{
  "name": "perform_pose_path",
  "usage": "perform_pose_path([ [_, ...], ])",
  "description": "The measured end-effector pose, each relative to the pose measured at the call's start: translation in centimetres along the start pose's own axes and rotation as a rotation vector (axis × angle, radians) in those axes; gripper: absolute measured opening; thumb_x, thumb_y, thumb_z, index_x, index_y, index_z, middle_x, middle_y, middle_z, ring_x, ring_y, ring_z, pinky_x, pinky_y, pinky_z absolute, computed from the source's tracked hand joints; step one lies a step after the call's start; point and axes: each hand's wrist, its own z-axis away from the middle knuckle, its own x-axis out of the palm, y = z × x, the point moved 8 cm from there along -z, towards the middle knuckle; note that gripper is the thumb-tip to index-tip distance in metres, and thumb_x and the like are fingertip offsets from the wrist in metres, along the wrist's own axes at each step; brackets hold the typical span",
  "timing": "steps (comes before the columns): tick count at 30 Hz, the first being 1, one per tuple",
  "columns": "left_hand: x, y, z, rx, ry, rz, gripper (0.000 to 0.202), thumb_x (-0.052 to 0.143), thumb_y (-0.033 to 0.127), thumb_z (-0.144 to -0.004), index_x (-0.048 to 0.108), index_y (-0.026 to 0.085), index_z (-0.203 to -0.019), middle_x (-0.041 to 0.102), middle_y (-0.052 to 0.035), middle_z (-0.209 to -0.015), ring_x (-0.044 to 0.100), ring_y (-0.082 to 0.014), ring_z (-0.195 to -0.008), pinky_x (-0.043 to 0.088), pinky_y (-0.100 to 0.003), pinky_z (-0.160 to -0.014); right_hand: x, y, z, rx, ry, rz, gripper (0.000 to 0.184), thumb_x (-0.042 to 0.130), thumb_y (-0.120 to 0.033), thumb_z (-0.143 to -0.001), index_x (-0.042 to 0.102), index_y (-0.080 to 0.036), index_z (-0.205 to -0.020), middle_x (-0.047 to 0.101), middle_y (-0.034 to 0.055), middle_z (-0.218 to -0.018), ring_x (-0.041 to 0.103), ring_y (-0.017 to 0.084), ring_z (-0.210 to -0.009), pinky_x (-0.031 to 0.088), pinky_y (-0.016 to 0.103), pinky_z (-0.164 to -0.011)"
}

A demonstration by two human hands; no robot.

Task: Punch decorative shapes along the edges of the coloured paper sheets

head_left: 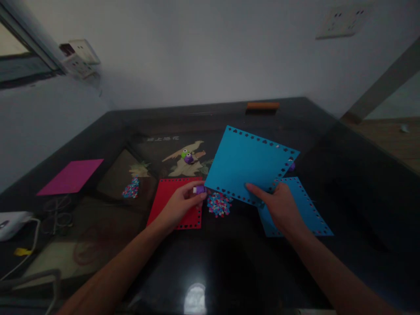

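Observation:
My left hand (183,199) is closed around a small purple and white craft punch (199,190), held at the left corner of a blue paper sheet (251,164). That sheet is raised and tilted, with small shapes punched along several edges. My right hand (278,203) grips its lower edge, thumb on top. Under my left hand lies a red sheet (167,197) with punched edges. A second blue sheet (303,208), also punched, rests beneath my right hand. Between the hands sits a pile of punched paper bits (219,204) in pink, white and blue.
Green and purple punches (187,156) stand behind the red sheet. Another confetti pile (131,188) and a pink sheet (72,176) are to the left. A white device (15,224) with a cable occupies the left edge. An orange bar (263,106) lies at the back.

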Motion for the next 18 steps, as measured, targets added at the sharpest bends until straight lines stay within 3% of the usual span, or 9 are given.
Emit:
perform_pose_path([
  [4,0.9,-1.0,0.3,-0.054,-0.059,0.096,0.035,0.074,0.031,-0.072,0.063,0.015,-0.101,0.065,-0.0027,-0.085,0.054,-0.0089,-0.062,0.042,-0.023,-0.060,-0.2,0.4,-0.2,0.014,0.017,0.022,0.029,0.074,-0.041,-0.066,0.071,-0.017,-0.082,0.074,0.0080,-0.088,0.067,0.027,-0.080,0.052,0.046,-0.079],
  [10,1.1,-0.6,0.6,-0.106,-0.039,0.327,0.046,0.075,0.035,-0.070,0.061,0.017,-0.110,0.067,-0.0065,-0.098,0.065,-0.0158,-0.076,0.051,-0.032,-0.077,-0.7,-0.1,-0.2,0.024,0.065,0.078,0.029,0.074,-0.041,-0.065,0.071,-0.017,-0.082,0.074,0.0085,-0.089,0.068,0.029,-0.084,0.052,0.046,-0.080],
  [15,1.2,-0.5,0.8,-0.115,-0.059,0.272,0.041,0.077,0.032,-0.068,0.063,0.020,-0.105,0.065,-0.0048,-0.103,0.067,-0.0157,-0.075,0.053,-0.033,-0.077,-1.1,-0.2,-0.1,-0.009,0.103,0.097,0.024,0.074,-0.040,-0.067,0.071,-0.018,-0.076,0.074,0.0066,-0.083,0.068,0.027,-0.079,0.053,0.044,-0.078],
  [18,1.1,-0.7,0.9,-0.127,-0.045,0.151,0.041,0.078,0.029,-0.065,0.062,0.019,-0.102,0.066,-0.0027,-0.094,0.066,-0.0137,-0.069,0.053,-0.030,-0.071,-1.1,-0.4,0.1,-0.049,0.108,0.123,0.023,0.073,-0.041,-0.068,0.070,-0.019,-0.074,0.074,0.0056,-0.081,0.068,0.026,-0.078,0.053,0.044,-0.077],
])
